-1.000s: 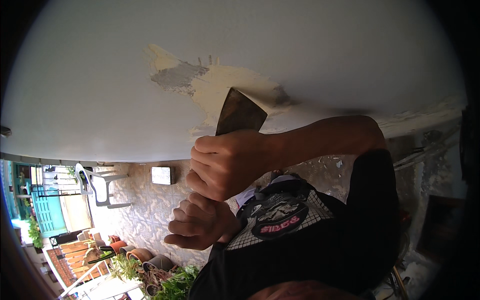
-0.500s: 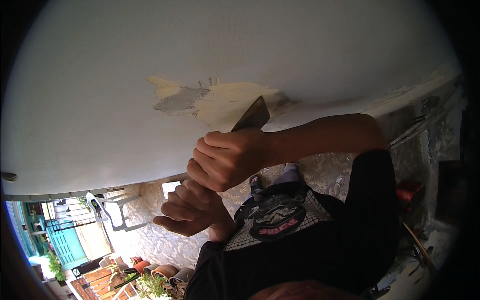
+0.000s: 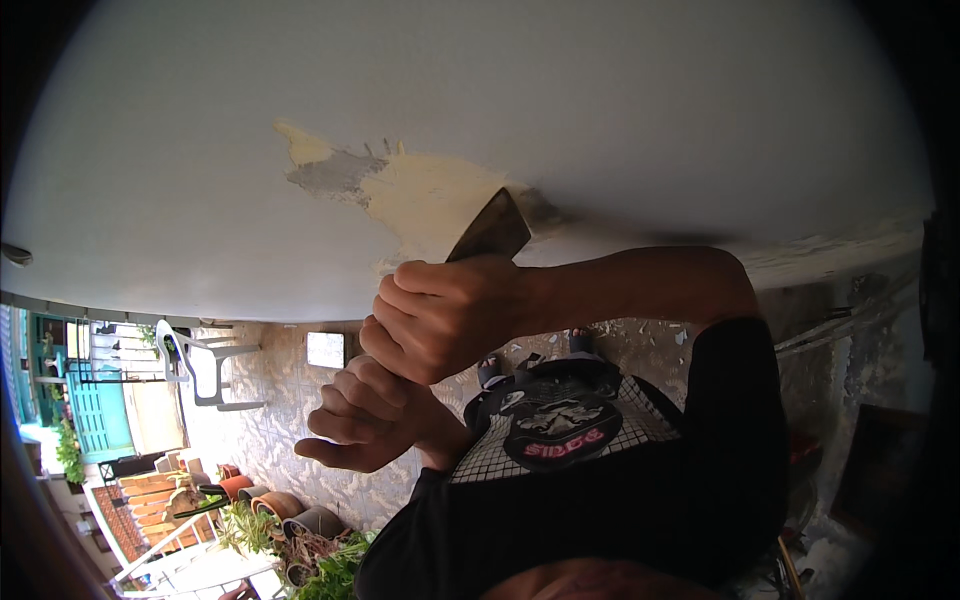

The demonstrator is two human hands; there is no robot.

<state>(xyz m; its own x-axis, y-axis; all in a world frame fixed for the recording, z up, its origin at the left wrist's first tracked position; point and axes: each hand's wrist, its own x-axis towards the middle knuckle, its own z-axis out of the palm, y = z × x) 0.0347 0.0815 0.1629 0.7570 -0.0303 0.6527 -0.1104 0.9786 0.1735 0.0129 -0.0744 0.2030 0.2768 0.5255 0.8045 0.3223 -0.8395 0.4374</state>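
Note:
My right hand is closed in a fist around a scraper; its wide, dark, flat blade sticks up above the knuckles, while the handle is hidden. The blade's upper corner lies at the right part of a yellowish, rough patch on the grey-white wall; whether it touches cannot be told. Just below, my left hand is closed too, its curled fingers up against the right fist. What it grips, if anything, is hidden. A grey bare area and a dark smudge border the yellow patch.
Below the wall spreads a patterned floor with light flakes near my feet. A white plastic chair and a white square object are at left. Potted plants stand lower left, and a turquoise gate lies beyond.
The view has shifted, so the wall patch sits further left and higher, and more plants show. Both hands keep their closed pose, with the blade slightly lower relative to the patch.

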